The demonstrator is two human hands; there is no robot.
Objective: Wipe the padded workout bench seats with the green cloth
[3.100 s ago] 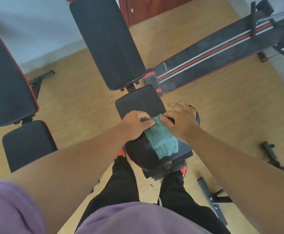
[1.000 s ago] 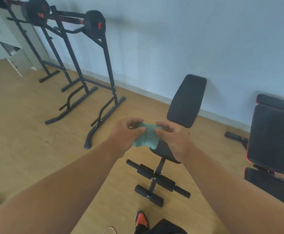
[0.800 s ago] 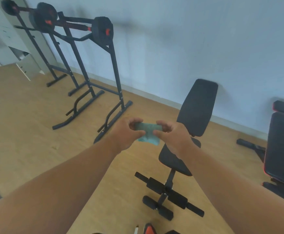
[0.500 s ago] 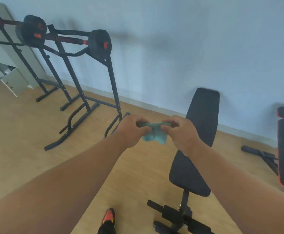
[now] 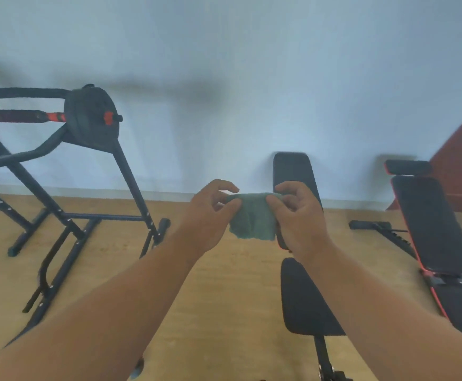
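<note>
At far left a black barbell rack [image 5: 67, 215] carrying a weight plate [image 5: 92, 119] stands on the wooden floor [image 5: 224, 298]. The left hand [image 5: 210, 213] pinches the green cloth's [image 5: 253, 218] left top corner; the right hand [image 5: 298, 215] pinches its right corner. The cloth hangs between them in the air, before a black padded bench [image 5: 304, 295]. A red-trimmed bench [image 5: 430, 224] stands farther right.

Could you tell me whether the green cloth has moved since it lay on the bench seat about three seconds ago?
Yes. The green cloth is off that seat, held up by both hands before the all-black bench.
</note>
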